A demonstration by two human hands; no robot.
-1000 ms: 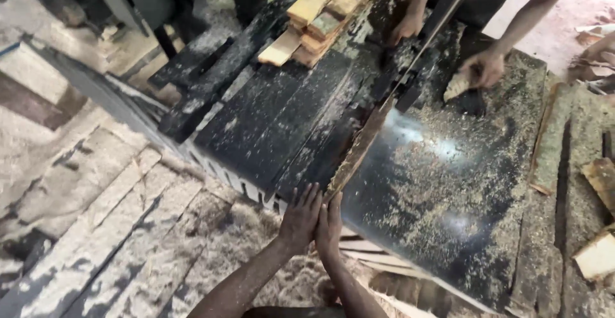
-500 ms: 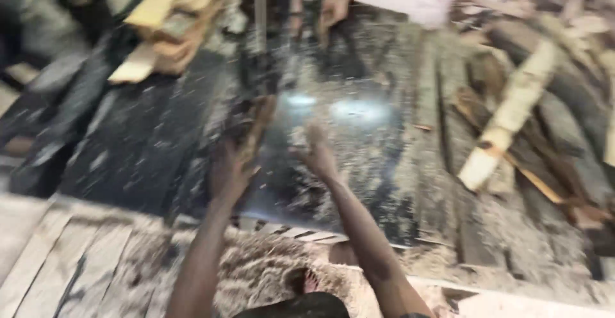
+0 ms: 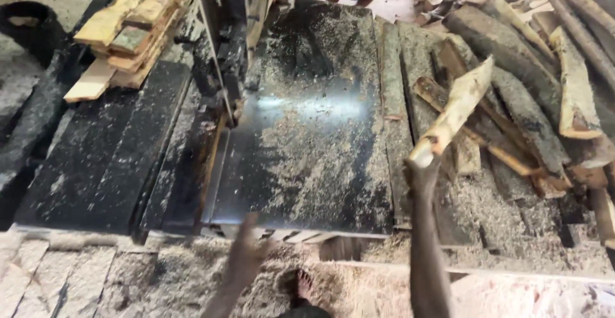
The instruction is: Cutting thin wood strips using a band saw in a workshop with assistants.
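The bench (image 3: pixel 307 132) is dark metal, smooth and glossy where bare, with a bright glare near its middle and a matt dusting of pale sawdust over much of it. The slab (image 3: pixel 451 116) held in the right hand (image 3: pixel 423 164) is rough raw wood, pale on its cut face. The planks (image 3: pixel 128 23) stacked at far left are pale sawn wood, matt. The logs (image 3: pixel 512 55) at right carry coarse, dark bark.

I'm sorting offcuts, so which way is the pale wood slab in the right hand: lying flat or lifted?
Lifted. The right hand grips one end of the pale wood slab, which angles up over the log pile.
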